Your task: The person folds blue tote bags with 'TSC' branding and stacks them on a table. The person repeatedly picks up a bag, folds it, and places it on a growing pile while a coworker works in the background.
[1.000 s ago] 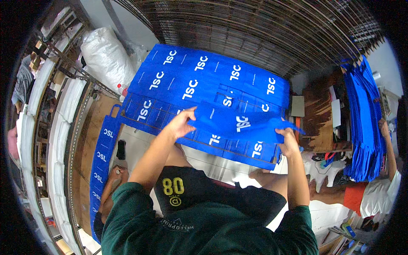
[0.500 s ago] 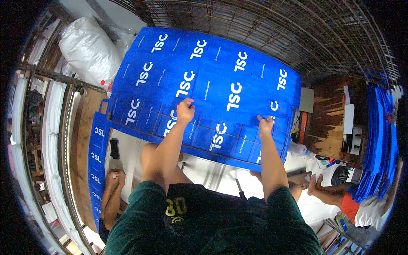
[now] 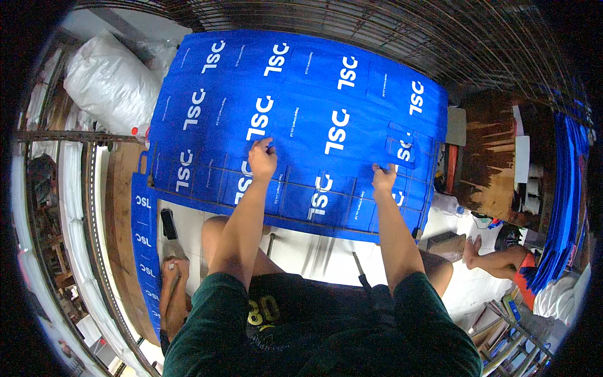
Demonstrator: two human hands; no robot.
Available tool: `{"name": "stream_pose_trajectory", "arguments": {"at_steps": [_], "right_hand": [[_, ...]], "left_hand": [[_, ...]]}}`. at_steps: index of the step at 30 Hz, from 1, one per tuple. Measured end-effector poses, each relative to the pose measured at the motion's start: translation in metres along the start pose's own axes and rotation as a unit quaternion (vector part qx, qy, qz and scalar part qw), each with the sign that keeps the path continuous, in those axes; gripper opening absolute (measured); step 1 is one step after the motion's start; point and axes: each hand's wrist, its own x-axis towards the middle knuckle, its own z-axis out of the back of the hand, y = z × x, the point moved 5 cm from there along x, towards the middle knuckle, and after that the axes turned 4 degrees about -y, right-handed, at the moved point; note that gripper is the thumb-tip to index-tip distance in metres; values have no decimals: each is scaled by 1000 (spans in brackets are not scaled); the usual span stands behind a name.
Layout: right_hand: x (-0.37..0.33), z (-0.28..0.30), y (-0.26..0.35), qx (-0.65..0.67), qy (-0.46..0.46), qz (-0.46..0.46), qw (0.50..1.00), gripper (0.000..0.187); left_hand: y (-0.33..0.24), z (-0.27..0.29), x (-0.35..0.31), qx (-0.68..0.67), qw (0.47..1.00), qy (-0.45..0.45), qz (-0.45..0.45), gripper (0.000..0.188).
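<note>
Bag workshop — stacked blue sheets (image 3: pixel 295 119) (wire racks (image 3: pixel 389 25))

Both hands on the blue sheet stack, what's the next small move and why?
Probably slide the top blue sheet a little to square it: the left hand and right hand both pinch it, and near the right hand its edges look offset from the sheets beneath.

Blue printed sheet (image 3: pixel 295 119): saturated royal blue, patterned with repeated white lettering in staggered rows and faint darker crease lines. Blue strip (image 3: pixel 143 245) at the floor's left edge: same blue, white marks. Shirt (image 3: pixel 314 333): dark green, yellow numerals. Bag (image 3: pixel 107 78), far-left corner: translucent white. Floor (image 3: pixel 308 251): white. Hanging stack (image 3: pixel 568 207), right edge: blue.
</note>
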Motion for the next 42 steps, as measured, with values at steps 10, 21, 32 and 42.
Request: {"name": "stream_pose_trajectory", "arguments": {"at_steps": [10,21,32,42], "right_hand": [[-15,3,33,-26,9,-26,999,55],[-18,36,17,-133,-129,86,979,47],[-124,362,372,-393,-351,524,669,45],[-27,508,391,-602,-259,223,722,73]], "left_hand": [[5,-2,1,17,1000,-2,-3,30],[-21,14,-4,20,998,-48,-46,37],[-92,53,-39,-44,990,-56,-122,37],[-296,14,-140,-245,938,163,-184,41]]}}
